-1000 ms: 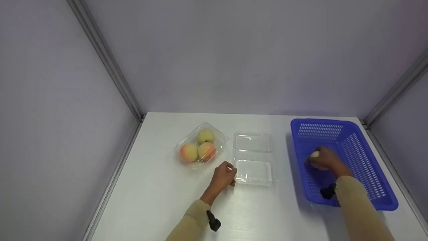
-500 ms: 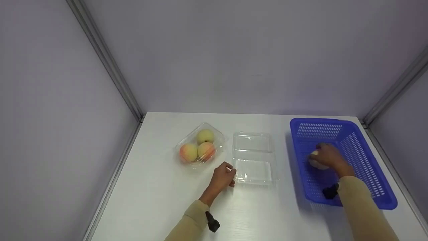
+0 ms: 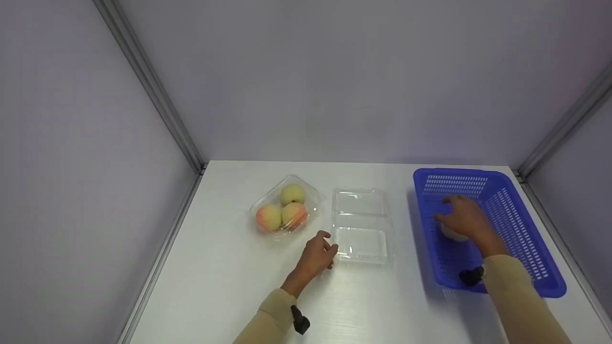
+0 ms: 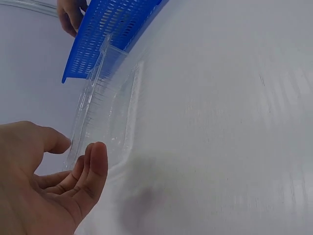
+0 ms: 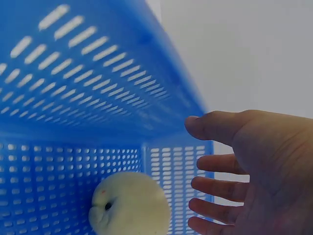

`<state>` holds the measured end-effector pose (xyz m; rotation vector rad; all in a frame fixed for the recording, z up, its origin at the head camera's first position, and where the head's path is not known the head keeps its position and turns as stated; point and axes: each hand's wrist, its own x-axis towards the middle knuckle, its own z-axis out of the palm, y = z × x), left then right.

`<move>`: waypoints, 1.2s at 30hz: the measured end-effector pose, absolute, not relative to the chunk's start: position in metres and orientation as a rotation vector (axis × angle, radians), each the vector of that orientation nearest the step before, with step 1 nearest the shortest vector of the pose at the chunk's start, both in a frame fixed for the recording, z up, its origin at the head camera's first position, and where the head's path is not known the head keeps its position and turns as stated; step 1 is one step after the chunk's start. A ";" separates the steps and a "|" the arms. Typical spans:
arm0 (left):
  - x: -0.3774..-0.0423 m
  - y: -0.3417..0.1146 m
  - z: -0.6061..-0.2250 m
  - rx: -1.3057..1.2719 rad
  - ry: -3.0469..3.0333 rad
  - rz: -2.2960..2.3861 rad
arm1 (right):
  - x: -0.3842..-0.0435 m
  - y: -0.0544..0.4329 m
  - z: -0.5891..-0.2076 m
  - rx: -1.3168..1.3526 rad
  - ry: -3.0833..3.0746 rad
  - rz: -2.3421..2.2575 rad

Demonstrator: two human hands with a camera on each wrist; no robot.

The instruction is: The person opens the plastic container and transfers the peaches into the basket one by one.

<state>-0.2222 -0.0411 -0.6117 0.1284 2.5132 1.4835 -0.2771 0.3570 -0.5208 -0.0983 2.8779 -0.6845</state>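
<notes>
A pale, yellowish peach point(image 5: 134, 203) lies in the blue plastic basket point(image 3: 530, 229). My right hand point(image 3: 464, 217) is over it inside the basket, thumb and fingers spread with nothing between them, and partly hides the peach in the head view. At the middle of the table, an empty clear plastic clamshell box point(image 3: 362, 203) lies unfolded, lid side and tray side flat. Beside its near left edge is my left hand point(image 3: 315, 253), fingers loosely bent; the left wrist view shows a gap between thumb and fingertips with nothing held.
To the left stands a closed clear clamshell box point(image 3: 313, 193) with three peaches point(image 3: 269, 218) inside. The white table point(image 3: 215, 286) meets grey walls at the back and sides. The basket's raised rim surrounds my right hand.
My right hand has let go of the peach in the basket, its fingers spreading and lifting off. The left hand has loosened slightly and stays beside the unfolded box.
</notes>
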 end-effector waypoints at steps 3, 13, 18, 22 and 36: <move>-0.221 -0.043 -0.612 0.196 2.628 1.374 | -0.272 0.347 -0.517 -0.128 2.921 -0.717; -0.212 -0.046 -0.607 0.313 2.785 1.169 | -0.254 0.306 -0.514 -0.304 3.130 -0.916; -0.208 -0.050 -0.609 0.344 2.801 1.199 | -0.238 0.282 -0.524 -0.344 3.115 -0.978; -0.206 -0.055 -0.612 0.349 2.784 1.281 | -0.226 0.262 -0.536 -0.415 3.100 -1.029; -0.199 -0.056 -0.616 0.354 2.709 1.424 | -0.199 0.228 -0.577 -0.393 3.102 -1.179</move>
